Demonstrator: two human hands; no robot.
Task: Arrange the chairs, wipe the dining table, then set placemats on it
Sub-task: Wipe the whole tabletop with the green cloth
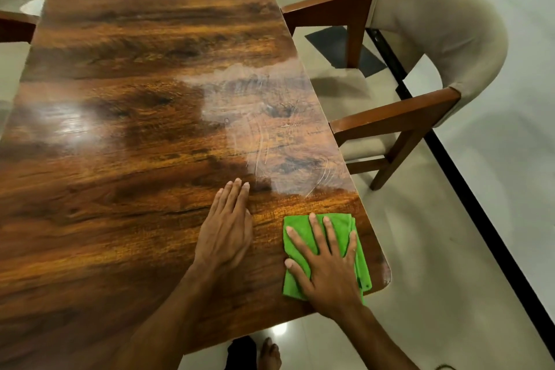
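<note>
Bare toes (268, 351) show on the floor (450, 249) below the near edge of the wooden desk (135, 129). Above them the right grip (327, 267) lies flat, fingers spread, pressing a folded green cloth (300, 222) onto the desk's near right corner, while the left grip (226, 228) rests open, fingers together, on bare wood just beside it. Pale wipe streaks (270, 129) shine beyond them, and a cushioned chair (435, 33) stands at the desk's right side.

Dim warm light, tabletop (120, 159) glare, wide-angle distortion
</note>
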